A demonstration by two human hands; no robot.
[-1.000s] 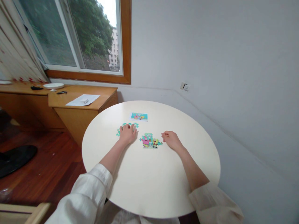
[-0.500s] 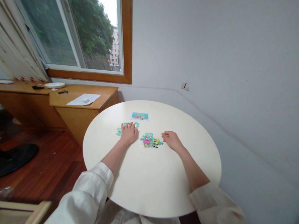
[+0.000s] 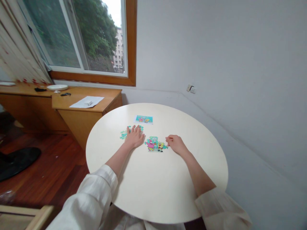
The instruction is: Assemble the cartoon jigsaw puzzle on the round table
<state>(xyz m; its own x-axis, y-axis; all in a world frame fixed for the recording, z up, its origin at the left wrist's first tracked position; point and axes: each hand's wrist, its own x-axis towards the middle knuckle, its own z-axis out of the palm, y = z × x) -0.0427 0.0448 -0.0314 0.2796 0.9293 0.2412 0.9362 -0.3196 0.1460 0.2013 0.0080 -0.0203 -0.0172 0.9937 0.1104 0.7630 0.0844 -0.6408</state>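
Over a spread of loose jigsaw pieces (image 3: 123, 134) on the round table lies my left hand (image 3: 134, 137), palm down with its fingers apart, covering some of them. A partly joined jigsaw puzzle (image 3: 154, 144) with pink and yellow cartoon figures is in the middle, just right of my left hand. At the puzzle's right edge my right hand (image 3: 176, 142) has its fingers curled into a pinch. Whatever may be between those fingertips is too small to make out. Behind the loose pieces lies a picture card (image 3: 144, 119) showing similar figures.
The round cream table (image 3: 158, 185) stands close to the wall. At the left is a wooden desk (image 3: 110, 99) with a sheet of paper (image 3: 80, 103), a small white block (image 3: 88, 103) and a white plate (image 3: 57, 87). A wooden chair (image 3: 40, 217) stands at lower left.
My left hand has slid slightly right across the loose pieces, uncovering a few at its left, and its fingers are more spread. My right hand stays at the puzzle's edge.
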